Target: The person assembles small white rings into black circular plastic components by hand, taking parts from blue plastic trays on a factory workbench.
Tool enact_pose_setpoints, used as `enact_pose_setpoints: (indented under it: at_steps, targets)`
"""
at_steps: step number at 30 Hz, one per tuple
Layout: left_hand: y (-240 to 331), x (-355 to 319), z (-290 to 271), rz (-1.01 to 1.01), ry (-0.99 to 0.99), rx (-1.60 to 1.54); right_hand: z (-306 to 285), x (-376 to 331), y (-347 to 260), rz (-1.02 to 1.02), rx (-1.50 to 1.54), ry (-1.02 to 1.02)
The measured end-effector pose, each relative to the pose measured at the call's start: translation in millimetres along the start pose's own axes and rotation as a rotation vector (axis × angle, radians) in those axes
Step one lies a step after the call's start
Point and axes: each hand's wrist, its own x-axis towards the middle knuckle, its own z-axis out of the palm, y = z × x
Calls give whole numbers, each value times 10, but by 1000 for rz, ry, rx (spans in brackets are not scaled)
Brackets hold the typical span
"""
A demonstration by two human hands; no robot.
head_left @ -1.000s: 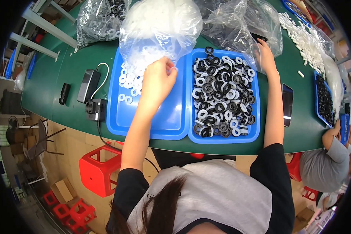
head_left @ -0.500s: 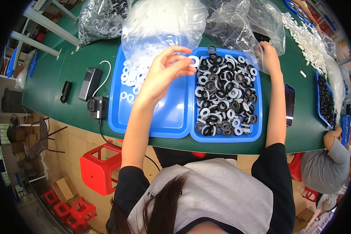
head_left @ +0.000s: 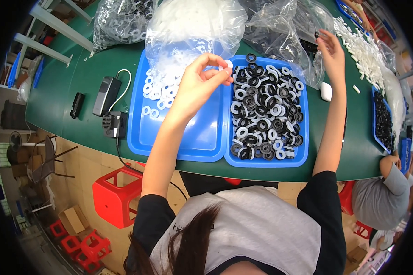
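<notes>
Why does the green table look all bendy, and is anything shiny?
Head view: the fisheye lens curves the long green table toward the dark round rim; light glares off the clear plastic bags; the left hand looks sharp, not blurred.

The person wears a grey vest-like top over a black short-sleeved shirt; long dark hair falls forward. Both forearms and hands are bare.

A single head-worn fisheye view looks steeply down from above the person's own hair and shoulders onto the green table (head_left: 78, 91), fairly near it. Table edges bow toward the rim; beyond the table's near edge, floor and a red stool (head_left: 117, 195) show.
</notes>
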Motion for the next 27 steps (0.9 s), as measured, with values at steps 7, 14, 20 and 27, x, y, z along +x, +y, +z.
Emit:
enact_pose_setpoints:
  at_steps: [7, 14, 20, 27]
  targets:
    - [-3, 16, -5, -37, -59, -158, 80, -131, -892, 256, 1103, -355]
    - [77, -2, 81, 106, 76, -164, 280, -294, -1149, 349, 1227, -576]
    - [35, 5, 68, 144, 120, -159, 374, -408, -1308, 317, 1066, -599]
    - [15, 20, 100, 120, 114, -169, 523, -575, -1515, 230, 917, -550]
